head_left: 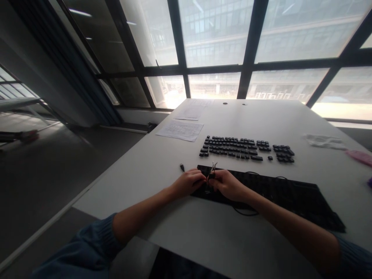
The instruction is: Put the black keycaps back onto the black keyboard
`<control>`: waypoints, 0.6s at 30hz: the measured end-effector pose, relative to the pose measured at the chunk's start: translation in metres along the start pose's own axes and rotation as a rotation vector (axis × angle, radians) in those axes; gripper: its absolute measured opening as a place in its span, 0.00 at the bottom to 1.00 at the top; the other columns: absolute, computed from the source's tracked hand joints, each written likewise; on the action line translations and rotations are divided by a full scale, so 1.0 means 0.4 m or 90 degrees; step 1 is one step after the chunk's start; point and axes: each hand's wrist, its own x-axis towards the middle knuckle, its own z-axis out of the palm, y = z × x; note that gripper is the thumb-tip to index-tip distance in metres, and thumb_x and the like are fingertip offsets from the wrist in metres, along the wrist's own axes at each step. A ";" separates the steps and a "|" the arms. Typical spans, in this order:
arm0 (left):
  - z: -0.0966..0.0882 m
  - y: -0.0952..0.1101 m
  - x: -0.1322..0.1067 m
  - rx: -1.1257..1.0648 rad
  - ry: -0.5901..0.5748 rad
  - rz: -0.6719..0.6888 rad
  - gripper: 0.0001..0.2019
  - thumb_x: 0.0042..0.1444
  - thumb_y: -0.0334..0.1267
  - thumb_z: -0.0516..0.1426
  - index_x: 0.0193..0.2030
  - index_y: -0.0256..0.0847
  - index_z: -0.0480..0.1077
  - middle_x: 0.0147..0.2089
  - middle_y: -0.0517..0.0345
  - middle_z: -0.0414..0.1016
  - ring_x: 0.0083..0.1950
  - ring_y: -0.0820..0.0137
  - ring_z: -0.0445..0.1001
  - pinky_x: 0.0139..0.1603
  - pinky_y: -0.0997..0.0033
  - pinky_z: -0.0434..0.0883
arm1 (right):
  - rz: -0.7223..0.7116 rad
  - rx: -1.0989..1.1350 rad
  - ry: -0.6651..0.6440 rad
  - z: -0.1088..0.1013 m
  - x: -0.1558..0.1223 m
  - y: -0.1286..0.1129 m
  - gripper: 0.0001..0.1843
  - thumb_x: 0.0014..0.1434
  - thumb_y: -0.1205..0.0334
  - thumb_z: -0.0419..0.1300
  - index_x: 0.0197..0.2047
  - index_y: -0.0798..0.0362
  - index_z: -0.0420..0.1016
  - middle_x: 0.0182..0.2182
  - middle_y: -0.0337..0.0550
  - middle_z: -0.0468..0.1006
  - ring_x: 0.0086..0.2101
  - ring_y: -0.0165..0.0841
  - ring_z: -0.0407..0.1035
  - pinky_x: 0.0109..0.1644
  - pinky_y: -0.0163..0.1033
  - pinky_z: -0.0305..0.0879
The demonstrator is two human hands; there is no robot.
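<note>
A black keyboard base [279,192] lies on the white table [162,162] in front of me, its keycaps [247,148] laid out in rows just beyond it. My left hand [187,183] is closed at the base's left end, pinching something too small to make out. My right hand [228,184] is closed around a small wire keycap puller [213,169] that sticks up between the two hands. A loose USB plug [182,167] lies left of the hands, and a black cable [244,211] loops out from under the base.
Printed sheets [180,130] and more paper [192,110] lie at the far left of the table. A clear plastic wrapper [324,140] and a pink item [362,157] sit at the right. The table's left edge drops to the floor; large windows stand behind.
</note>
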 end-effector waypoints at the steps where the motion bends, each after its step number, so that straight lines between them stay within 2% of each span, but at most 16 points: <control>1: 0.001 -0.001 0.000 0.001 0.000 -0.002 0.10 0.68 0.37 0.53 0.38 0.39 0.73 0.35 0.52 0.75 0.39 0.67 0.70 0.42 0.69 0.68 | 0.002 -0.006 -0.009 -0.001 0.001 -0.002 0.10 0.62 0.61 0.58 0.29 0.55 0.71 0.22 0.36 0.69 0.24 0.29 0.62 0.29 0.33 0.58; 4: 0.002 -0.001 0.000 0.000 -0.001 -0.006 0.11 0.68 0.38 0.52 0.36 0.39 0.73 0.35 0.52 0.75 0.39 0.67 0.70 0.41 0.68 0.68 | -0.013 -0.028 -0.032 0.001 0.002 -0.010 0.09 0.61 0.63 0.59 0.30 0.55 0.72 0.23 0.37 0.70 0.26 0.29 0.63 0.30 0.33 0.60; 8: 0.000 0.002 0.001 -0.002 0.006 -0.006 0.12 0.69 0.38 0.51 0.35 0.39 0.72 0.34 0.53 0.73 0.38 0.67 0.69 0.40 0.68 0.68 | -0.045 -0.061 0.025 0.016 -0.005 -0.019 0.09 0.61 0.64 0.58 0.29 0.55 0.73 0.26 0.39 0.72 0.28 0.31 0.65 0.33 0.35 0.62; 15: 0.003 0.001 0.000 -0.004 0.014 -0.009 0.12 0.69 0.40 0.52 0.37 0.39 0.73 0.35 0.52 0.75 0.39 0.66 0.70 0.42 0.68 0.69 | -0.004 -0.048 0.107 0.022 -0.005 -0.027 0.13 0.62 0.61 0.56 0.27 0.55 0.70 0.22 0.37 0.70 0.25 0.30 0.63 0.30 0.35 0.58; 18: 0.006 -0.004 -0.001 -0.008 0.017 -0.005 0.11 0.69 0.39 0.52 0.39 0.39 0.73 0.36 0.51 0.75 0.39 0.66 0.70 0.42 0.67 0.69 | 0.018 -0.060 0.097 0.021 -0.005 -0.028 0.13 0.62 0.61 0.56 0.26 0.54 0.69 0.21 0.36 0.70 0.24 0.29 0.62 0.29 0.34 0.57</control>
